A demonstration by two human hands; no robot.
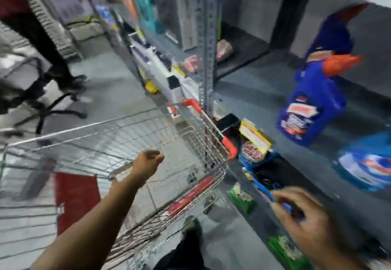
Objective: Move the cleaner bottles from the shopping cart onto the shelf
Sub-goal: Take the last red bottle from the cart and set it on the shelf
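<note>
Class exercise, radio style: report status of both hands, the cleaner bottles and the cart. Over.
Left hand loosely curled over shopping cart, empty. Right hand blurred near shelf edge, grip unclear. Blue cleaner bottle upright on shelf. No bottles visible in cart.

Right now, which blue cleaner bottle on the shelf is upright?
The tall blue spray bottle with the orange trigger; the other blue container, nearer the right hand, lies flat.

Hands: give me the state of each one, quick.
Left hand: loosely curled over the cart, holding nothing.
Right hand: blurred, fingers spread, open, near the shelf, empty.
</note>
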